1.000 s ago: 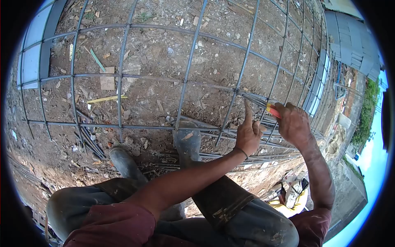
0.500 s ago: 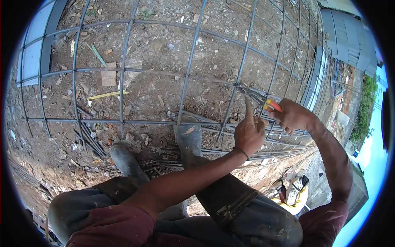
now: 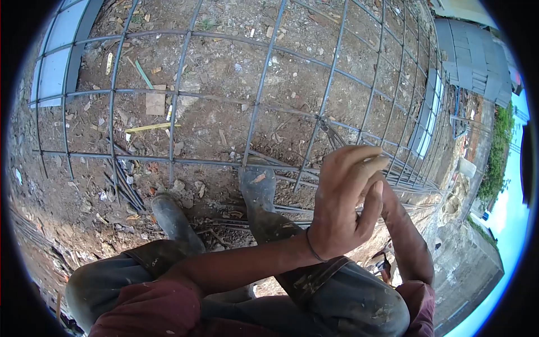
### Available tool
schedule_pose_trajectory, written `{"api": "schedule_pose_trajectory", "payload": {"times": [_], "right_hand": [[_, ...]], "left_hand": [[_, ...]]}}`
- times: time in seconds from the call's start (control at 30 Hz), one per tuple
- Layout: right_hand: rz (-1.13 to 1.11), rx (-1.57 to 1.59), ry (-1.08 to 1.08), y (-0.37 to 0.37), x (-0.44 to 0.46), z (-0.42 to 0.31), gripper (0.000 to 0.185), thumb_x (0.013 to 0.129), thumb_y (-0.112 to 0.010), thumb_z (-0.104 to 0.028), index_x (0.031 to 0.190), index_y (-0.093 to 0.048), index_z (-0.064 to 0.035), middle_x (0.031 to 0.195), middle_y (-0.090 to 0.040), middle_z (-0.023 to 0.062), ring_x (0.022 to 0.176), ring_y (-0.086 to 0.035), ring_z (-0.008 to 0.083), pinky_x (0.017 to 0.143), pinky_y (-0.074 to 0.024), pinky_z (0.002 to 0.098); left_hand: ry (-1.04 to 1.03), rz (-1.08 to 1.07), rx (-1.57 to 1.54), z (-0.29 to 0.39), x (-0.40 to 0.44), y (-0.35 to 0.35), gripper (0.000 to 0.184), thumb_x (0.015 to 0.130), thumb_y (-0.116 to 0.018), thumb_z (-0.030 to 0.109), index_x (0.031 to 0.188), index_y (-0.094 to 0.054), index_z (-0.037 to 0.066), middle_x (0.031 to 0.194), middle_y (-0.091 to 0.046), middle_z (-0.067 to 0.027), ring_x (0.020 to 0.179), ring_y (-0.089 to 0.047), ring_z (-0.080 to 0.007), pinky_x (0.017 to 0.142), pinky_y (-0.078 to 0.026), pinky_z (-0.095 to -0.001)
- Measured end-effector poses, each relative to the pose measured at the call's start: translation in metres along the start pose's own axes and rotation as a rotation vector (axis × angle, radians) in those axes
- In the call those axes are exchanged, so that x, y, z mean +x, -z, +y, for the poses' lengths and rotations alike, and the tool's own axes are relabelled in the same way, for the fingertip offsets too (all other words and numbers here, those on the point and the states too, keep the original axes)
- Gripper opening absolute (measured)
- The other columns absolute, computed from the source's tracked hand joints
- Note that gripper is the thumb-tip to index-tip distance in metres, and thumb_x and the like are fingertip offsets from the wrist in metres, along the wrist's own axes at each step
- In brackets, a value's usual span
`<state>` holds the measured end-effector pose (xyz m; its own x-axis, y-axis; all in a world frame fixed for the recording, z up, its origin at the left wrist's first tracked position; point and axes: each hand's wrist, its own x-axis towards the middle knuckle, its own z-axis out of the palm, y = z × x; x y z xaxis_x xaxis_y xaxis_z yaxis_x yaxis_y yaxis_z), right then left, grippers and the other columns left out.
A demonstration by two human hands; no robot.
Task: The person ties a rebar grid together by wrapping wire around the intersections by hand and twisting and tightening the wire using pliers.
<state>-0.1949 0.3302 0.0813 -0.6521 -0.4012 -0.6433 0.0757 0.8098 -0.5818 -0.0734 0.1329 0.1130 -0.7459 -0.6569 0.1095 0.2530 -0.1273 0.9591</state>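
Note:
My left hand is raised close to the camera, its fingers curled toward the thumb; whatever may be in them is too small to make out. Behind it, my right hand is mostly hidden, with only a part near the wrist showing. Metal pliers stick out from behind the left hand, in line with the right arm, their handles covered. Their jaws are at a bar crossing of the steel rebar mesh.
Loose rebar rods lie under the mesh's near edge. My boots stand on dirt strewn with scraps. Pale panels lie at the far left, and grey blocks are stacked at the back right.
My left hand has drawn back from the crossing toward the camera, and its pointing index finger has curled. It now covers most of my right hand and the pliers' red-and-yellow handles.

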Motion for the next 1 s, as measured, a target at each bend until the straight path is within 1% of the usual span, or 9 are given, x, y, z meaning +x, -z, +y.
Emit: {"api": "schedule_pose_trajectory", "payload": {"times": [0.03, 0.13, 0.23, 0.3, 0.4, 0.5, 0.67, 0.77, 1.0], "right_hand": [[-0.124, -0.156, -0.419, 0.002, 0.004, -0.056, 0.026, 0.094, -0.076, -0.02, 0.091, -0.068, 0.0046, 0.059, -0.059, 0.0044, 0.047, -0.056, 0.0166, 0.047, -0.0505, 0.0342], [-0.233, -0.066, -0.482, 0.013, 0.01, -0.043, 0.026, 0.095, -0.075, -0.021, 0.088, -0.066, 0.0024, 0.061, -0.061, 0.0065, 0.045, -0.057, 0.0154, 0.042, -0.0494, 0.0324], [-0.287, 0.099, -0.562, 0.028, 0.014, -0.044, 0.029, 0.095, -0.076, -0.024, 0.085, -0.064, 0.0004, 0.062, -0.062, 0.0066, 0.046, -0.06, 0.0152, 0.042, -0.0523, 0.0321], [-0.32, 0.29, -0.614, 0.04, 0.016, -0.05, 0.032, 0.094, -0.078, -0.027, 0.088, -0.062, -0.0005, 0.065, -0.063, 0.0075, 0.047, -0.062, 0.0158, 0.043, -0.0543, 0.0321], [-0.441, 0.4, -0.696, 0.052, 0.028, -0.054, 0.024, 0.097, -0.073, -0.018, 0.102, -0.059, 0.0007, 0.066, -0.064, 0.009, 0.048, -0.066, 0.0201, 0.041, -0.058, 0.0342], [-0.43, 0.269, -0.697, 0.048, 0.028, -0.062, 0.028, 0.093, -0.078, -0.021, 0.094, -0.062, 0.0012, 0.068, -0.064, 0.0081, 0.048, -0.064, 0.0172, 0.041, -0.0546, 0.0322], [-0.425, 0.228, -0.715, 0.05, 0.029, -0.07, 0.023, 0.092, -0.079, -0.015, 0.093, -0.063, 0.0024, 0.068, -0.064, 0.0084, 0.048, -0.064, 0.0178, 0.041, -0.0545, 0.0321], [-0.435, 0.224, -0.715, 0.05, 0.03, -0.075, 0.023, 0.091, -0.079, -0.013, 0.091, -0.064, 0.0033, 0.068, -0.064, 0.0091, 0.049, -0.064, 0.0184, 0.042, -0.0545, 0.0319], [-0.472, 0.064, -0.654, 0.054, 0.034, -0.082, 0.024, 0.088, -0.08, -0.012, 0.088, -0.064, 0.0047, 0.065, -0.063, 0.0093, 0.047, -0.063, 0.0198, 0.043, -0.0533, 0.0331]], "left_hand": [[-0.023, 0.146, 0.109, -0.018, 0.006, 0.01, 0.024, 0.096, -0.059, 0.003, 0.119, -0.063, -0.002, 0.12, -0.062, -0.0162, 0.109, -0.059, -0.0285, 0.098, -0.045, -0.0404], [0.259, 0.345, 0.085, -0.093, 0.019, 0.042, 0.02, 0.108, -0.05, 0.012, 0.115, -0.062, -0.002, 0.111, -0.066, -0.0107, 0.1, -0.064, -0.0181, 0.09, -0.05, -0.0302], [0.521, 0.206, -0.112, -0.114, 0.033, 0.083, 0.028, 0.111, -0.047, 0.019, 0.118, -0.064, -0.002, 0.113, -0.069, -0.0132, 0.103, -0.069, -0.0213, 0.091, -0.054, -0.0325], [0.921, -0.417, -0.045, -0.11, 0.04, 0.102, 0.037, 0.111, -0.047, 0.025, 0.123, -0.065, -0.005, 0.119, -0.07, -0.0192, 0.109, -0.071, -0.0269, 0.095, -0.057, -0.036], [1.086, -0.425, -0.454, -0.136, 0.028, 0.081, 0.046, 0.11, -0.049, 0.031, 0.134, -0.058, -0.008, 0.127, -0.068, -0.0238, 0.117, -0.068, -0.031, 0.1, -0.057, -0.0395], [1.285, -0.237, -1.023, -0.15, 0.002, 0.014, 0.055, 0.107, -0.056, 0.041, 0.138, -0.054, -0.005, 0.128, -0.066, -0.0235, 0.124, -0.063, -0.0323, 0.111, -0.049, -0.0473], [1.363, 0.355, -1.255, -0.158, 0.016, -0.074, 0.058, 0.096, -0.07, 0.053, 0.133, -0.056, 0.011, 0.13, -0.065, -0.0084, 0.125, -0.061, -0.0225, 0.102, -0.049, -0.0422], [1.401, 0.373, -1.14, -0.152, 0.031, -0.08, 0.05, 0.096, -0.07, 0.05, 0.129, -0.06, 0.014, 0.122, -0.07, -0.0035, 0.118, -0.065, -0.0195, 0.095, -0.051, -0.039], [1.215, 0.225, -1.575, -0.181, 0.008, -0.086, 0.009, 0.099, -0.07, 0.017, 0.101, -0.068, 0.008, 0.095, -0.072, -0.0009, 0.084, -0.068, -0.0123, 0.089, -0.059, -0.032]]}}
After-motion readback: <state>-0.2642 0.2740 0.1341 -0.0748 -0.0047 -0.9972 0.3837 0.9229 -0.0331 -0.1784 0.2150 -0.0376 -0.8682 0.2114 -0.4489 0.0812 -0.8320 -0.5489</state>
